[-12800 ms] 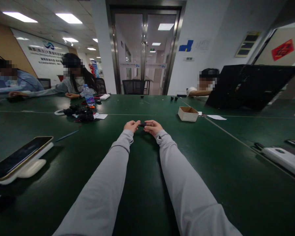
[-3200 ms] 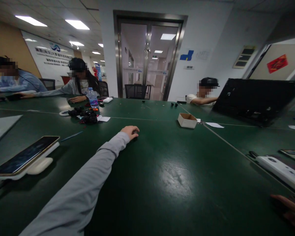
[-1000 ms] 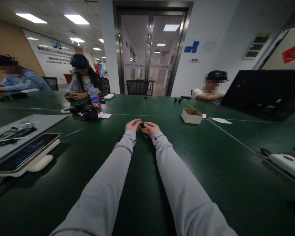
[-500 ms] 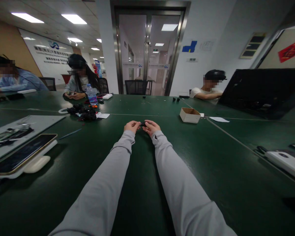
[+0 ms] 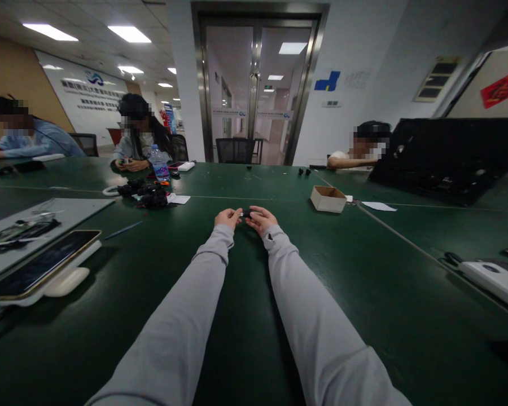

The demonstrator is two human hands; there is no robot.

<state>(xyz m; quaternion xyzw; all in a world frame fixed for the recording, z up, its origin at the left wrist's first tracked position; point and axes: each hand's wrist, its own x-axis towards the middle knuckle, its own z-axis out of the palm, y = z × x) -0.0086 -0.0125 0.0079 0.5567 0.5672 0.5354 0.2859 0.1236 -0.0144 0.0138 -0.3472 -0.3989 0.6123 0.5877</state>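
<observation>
Both my arms stretch forward over the dark green table (image 5: 245, 349), with the hands close together at its middle. A small black object (image 5: 246, 214) spans the gap between my fingertips; a thin shiny part shows at its left end. My right hand (image 5: 263, 219) is closed round the black end, thumb and fingers pinched. My left hand (image 5: 227, 217) pinches at the shiny left end with thumb and forefinger. The object's exact kind is too small to make out, and the fingers hide part of it.
An open cardboard box (image 5: 328, 199) stands right of my hands. Black cables (image 5: 146, 193) and a water bottle (image 5: 158, 163) are at the left. A phone (image 5: 46, 265) lies nearer, by a grey mat (image 5: 84, 207). A large black monitor (image 5: 452, 160) leans at the right. Several people sit around.
My hands stay almost in place. More of the black object and its shiny left end shows between the fingertips now. The person at the right has leaned slightly behind the monitor.
</observation>
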